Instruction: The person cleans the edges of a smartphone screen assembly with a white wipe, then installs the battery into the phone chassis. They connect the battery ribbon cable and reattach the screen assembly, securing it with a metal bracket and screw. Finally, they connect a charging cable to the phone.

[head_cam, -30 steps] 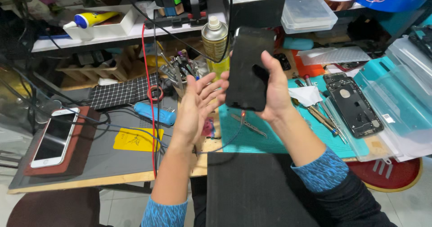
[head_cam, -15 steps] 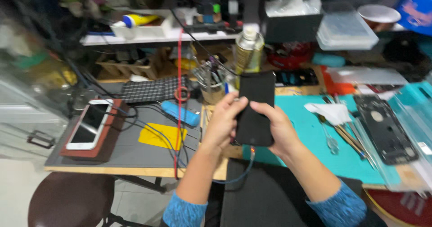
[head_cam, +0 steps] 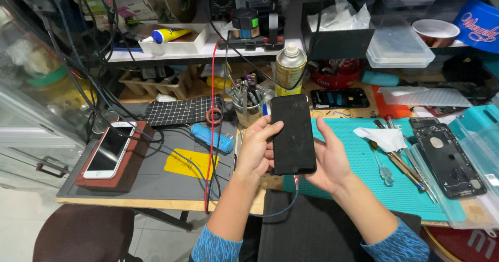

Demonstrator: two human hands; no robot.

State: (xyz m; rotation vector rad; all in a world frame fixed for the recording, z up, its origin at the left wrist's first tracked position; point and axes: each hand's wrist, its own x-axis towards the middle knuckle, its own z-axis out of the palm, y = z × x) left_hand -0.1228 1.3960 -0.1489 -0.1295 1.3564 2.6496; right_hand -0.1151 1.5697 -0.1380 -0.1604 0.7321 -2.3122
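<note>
A black smartphone (head_cam: 292, 133) with a dark screen is held upright in front of me, above the near edge of the workbench. My left hand (head_cam: 256, 149) grips its left side, thumb on the screen's edge. My right hand (head_cam: 328, 159) cups its right side and bottom. A thin blue cable (head_cam: 283, 206) hangs from the phone's bottom end and loops down toward my lap.
A teal mat (head_cam: 358, 173) carries screwdrivers (head_cam: 395, 160), a white cloth (head_cam: 383, 137) and an opened black phone housing (head_cam: 448, 160). A white phone (head_cam: 110, 149) lies on a brown pad at left. A spray can (head_cam: 289, 69), tool cup (head_cam: 248, 102) and red cable (head_cam: 211, 122) stand behind.
The phone came down from a raised, tilted position to a level hold nearer the bench. My left hand, apart from it before, now grips its left side. The camera tilted down.
</note>
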